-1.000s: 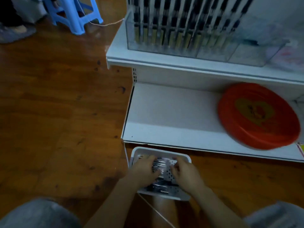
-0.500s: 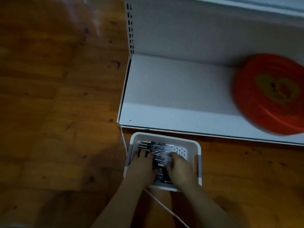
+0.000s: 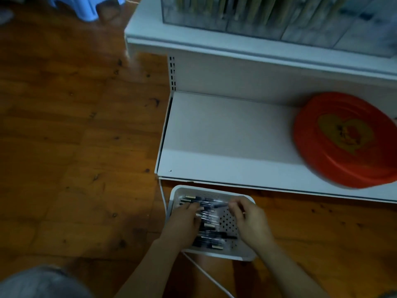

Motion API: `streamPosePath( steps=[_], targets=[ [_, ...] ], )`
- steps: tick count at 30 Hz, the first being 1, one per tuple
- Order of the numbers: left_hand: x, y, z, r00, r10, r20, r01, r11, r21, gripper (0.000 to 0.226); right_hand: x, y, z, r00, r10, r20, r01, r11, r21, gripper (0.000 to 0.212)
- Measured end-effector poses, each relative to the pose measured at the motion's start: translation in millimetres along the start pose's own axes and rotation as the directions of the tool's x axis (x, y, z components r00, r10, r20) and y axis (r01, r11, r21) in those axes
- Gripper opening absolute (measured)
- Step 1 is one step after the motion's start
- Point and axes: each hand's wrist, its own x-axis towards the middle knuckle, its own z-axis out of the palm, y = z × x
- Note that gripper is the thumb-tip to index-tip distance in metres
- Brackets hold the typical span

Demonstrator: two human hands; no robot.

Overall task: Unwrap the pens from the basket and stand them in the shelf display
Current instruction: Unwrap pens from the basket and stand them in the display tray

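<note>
- Left hand rests palm-down on the pens in the basket, fingers loosely spread.
- Right hand pinches one pen near the basket's far edge.

Round red plastic tray with gold heart lies on lower white shelf board. Blue plastic stool stands on brown wooden floor. White cable runs along floor.

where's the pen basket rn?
Head view, bottom centre: the white basket sits on the wooden floor just in front of the bottom shelf, with both hands in it.
</note>
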Motion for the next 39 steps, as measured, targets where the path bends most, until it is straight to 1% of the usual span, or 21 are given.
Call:
streamPosePath(
  steps=[2, 4, 6, 8, 10, 13, 16, 20, 22, 24, 26, 30, 31, 33, 36, 37, 38, 39],
  targets=[
    [-3.9, 10.2, -16.2, 0.998, 0.006, -0.062, -0.009, 0.999, -0.051, 0.037, -3.1, -10.5, -17.8, 0.999, 0.001, -0.040, 0.002, 0.996, 0.085, 0.013],
    [-7.9, 24.1, -34.1, 0.991, 0.022, -0.133, -0.035, 0.994, -0.099, 0.021, -4.9, -26.0, -35.9, 0.995, 0.002, -0.102, 0.017, 0.983, 0.182, 0.012],
    [-12.6, 40.9, -51.4, 0.981, 0.050, -0.190, -0.077, 0.988, -0.137, 0.011, -5.2, -45.3, -54.1, 0.984, -0.003, -0.176, 0.054, 0.958, 0.283, 0.010],
    [-18.8, 58.1, -66.9, 0.967, 0.092, -0.238, -0.136, 0.975, -0.176, 0.007, -7.6, -65.9, -72.5, 0.971, -0.029, -0.239, 0.112, 0.934, 0.340, 0.012],
    [-23.5, 73.3, -80.6, 0.948, 0.148, -0.283, -0.207, 0.959, -0.193, 0.007, -12.1, -84.4, -90.3, 0.954, -0.077, -0.289, 0.183, 0.915, 0.360, 0.014],
    [-28.1, 93.5, -98.3, 0.912, 0.216, -0.348, -0.290, 0.941, -0.175, 0.009, -19.6, -108.2, -114.4, 0.920, -0.150, -0.362, 0.281, 0.897, 0.342, 0.020],
    [-32.9, 115.9, -115.1, 0.877, 0.270, -0.396, -0.347, 0.928, -0.135, 0.008, -26.3, -131.1, -137.1, 0.860, -0.248, -0.447, 0.404, 0.865, 0.297, 0.025],
    [-40.3, 151.7, -134.6, 0.830, 0.371, -0.417, -0.419, 0.908, -0.027, 0.010, -34.3, -157.6, -167.2, 0.782, -0.403, -0.476, 0.527, 0.835, 0.159, 0.041],
    [-42.9, 171.8, -146.9, 0.798, 0.425, -0.427, -0.458, 0.888, 0.028, 0.011, -38.3, -172.8, -185.5, 0.716, -0.487, -0.499, 0.591, 0.804, 0.064, 0.041],
    [-44.7, 193.5, -162.4, 0.753, 0.466, -0.465, -0.492, 0.868, 0.073, 0.013, -39.7, -189.8, -207.9, 0.639, -0.561, -0.527, 0.650, 0.760, -0.021, 0.039],
    [-44.8, 214.7, -179.2, 0.696, 0.500, -0.515, -0.508, 0.850, 0.138, 0.017, -37.2, -205.8, -231.9, 0.575, -0.594, -0.562, 0.684, 0.726, -0.067, 0.035],
    [-49.0, 251.2, -218.3, 0.557, 0.582, -0.592, -0.523, 0.800, 0.294, 0.024, -26.7, -234.4, -274.3, 0.523, -0.558, -0.645, 0.718, 0.696, -0.020, 0.034],
    [-49.7, 257.8, -229.4, 0.514, 0.600, -0.613, -0.520, 0.786, 0.334, 0.026, -24.2, -241.6, -283.3, 0.510, -0.549, -0.662, 0.724, 0.690, -0.015, 0.032],
    [-50.1, 268.5, -254.6, 0.398, 0.628, -0.669, -0.498, 0.760, 0.418, 0.030, -18.5, -257.3, -299.9, 0.483, -0.533, -0.695, 0.739, 0.674, -0.003, 0.030],
    [-47.1, 280.5, -294.2, 0.174, 0.676, -0.716, -0.433, 0.706, 0.560, 0.023, -4.6, -278.6, -317.7, 0.456, -0.512, -0.728, 0.740, 0.673, -0.010, 0.030],
    [-45.7, 283.5, -306.4, 0.137, 0.685, -0.715, -0.384, 0.702, 0.599, 0.025, 1.0, -284.7, -320.0, 0.451, -0.511, -0.732, 0.738, 0.674, -0.016, 0.030],
    [-44.9, 286.3, -317.1, 0.146, 0.693, -0.706, -0.331, 0.707, 0.625, 0.033, 7.3, -289.5, -320.7, 0.447, -0.512, -0.734, 0.737, 0.676, -0.023, 0.030],
    [-44.1, 288.5, -325.6, 0.193, 0.703, -0.685, -0.279, 0.708, 0.648, 0.042, 13.0, -293.7, -319.7, 0.444, -0.520, -0.730, 0.738, 0.674, -0.032, 0.029]
  ],
)
